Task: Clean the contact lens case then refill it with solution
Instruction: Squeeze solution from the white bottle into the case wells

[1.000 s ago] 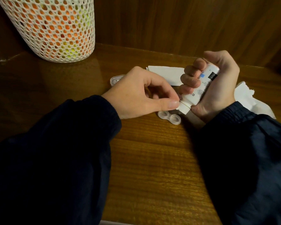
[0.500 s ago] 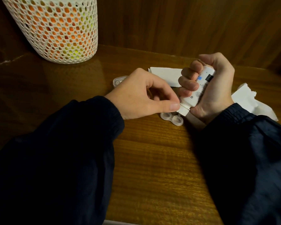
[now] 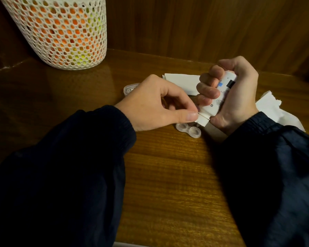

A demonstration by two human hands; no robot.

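A clear two-well contact lens case (image 3: 188, 130) lies with its wells uncovered on the wooden table (image 3: 168, 175). Just above it my right hand (image 3: 235, 97) grips a small white solution bottle (image 3: 216, 102), tilted with its cap end down and left. My left hand (image 3: 153, 104) pinches the bottle's white cap (image 3: 202, 120) between thumb and forefinger. The cap end hangs directly over the case's right well. No liquid is visible.
A white mesh basket (image 3: 61, 32) with orange and yellow contents stands at the back left. A clear lid-like piece (image 3: 129, 88) lies behind my left hand. Folded white paper (image 3: 182, 82) and a crumpled tissue (image 3: 275, 111) lie near the wooden back wall.
Both hands and the bottle have stayed over the case. The right hand's grip has tilted the bottle slightly more upright; the left thumb remains on the cap.
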